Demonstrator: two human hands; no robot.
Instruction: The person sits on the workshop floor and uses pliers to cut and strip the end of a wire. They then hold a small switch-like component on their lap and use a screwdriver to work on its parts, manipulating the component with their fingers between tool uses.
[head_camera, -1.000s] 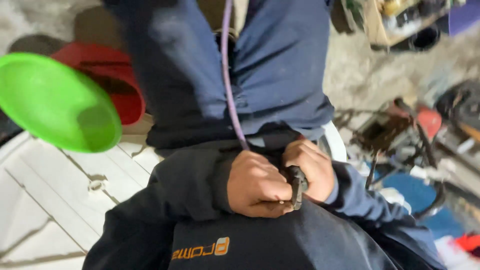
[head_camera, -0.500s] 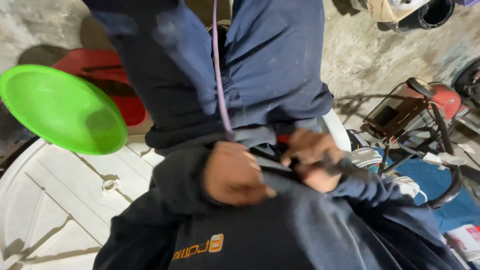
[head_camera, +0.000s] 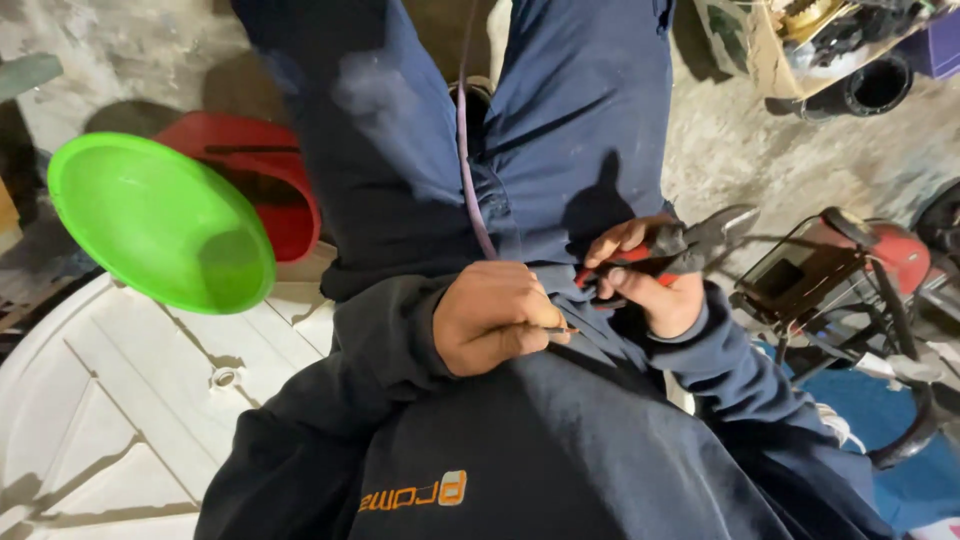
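Gripping red-handled pliers (head_camera: 668, 250) in right hand (head_camera: 655, 285), left hand (head_camera: 495, 318) clenched on purple cable (head_camera: 468, 170), green bowl (head_camera: 160, 222) well apart

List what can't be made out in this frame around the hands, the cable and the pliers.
Head view, the only one:
- Purple cable: its near end is buried in the closed left hand; its far end leaves the top edge.
- Pliers: red grips mostly wrapped by the right hand; jaw tips blurred, so whether they hold anything is unclear.
- Green bowl hides part of the red tub.
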